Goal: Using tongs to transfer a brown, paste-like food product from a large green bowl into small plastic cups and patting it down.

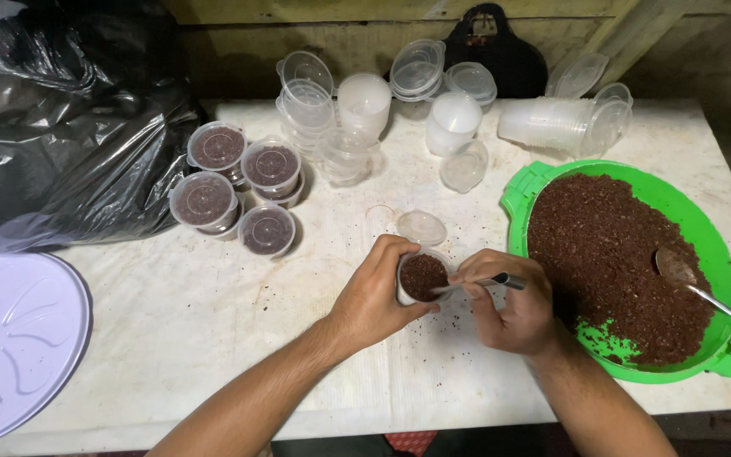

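Observation:
My left hand [374, 296] wraps around a small clear plastic cup [422, 278] filled with a dark reddish-brown crumbly stuff, on the white table [213, 313]. Close to its right, my right hand [509, 305] holds a small spoon [488, 283] whose tip reaches over the cup's rim. A loose clear lid [421, 227] lies just beyond the cup. To the right stands a green bowl [721, 254] heaped with the same brown stuff, with a metal spoon [704, 292] resting in it.
Several filled, lidded cups [239, 182] are stacked at the back left. Empty clear cups and lids [433, 101] crowd the back of the table. A black plastic bag [61, 118] sits at the far left, a white round lid [10, 338] near the left edge.

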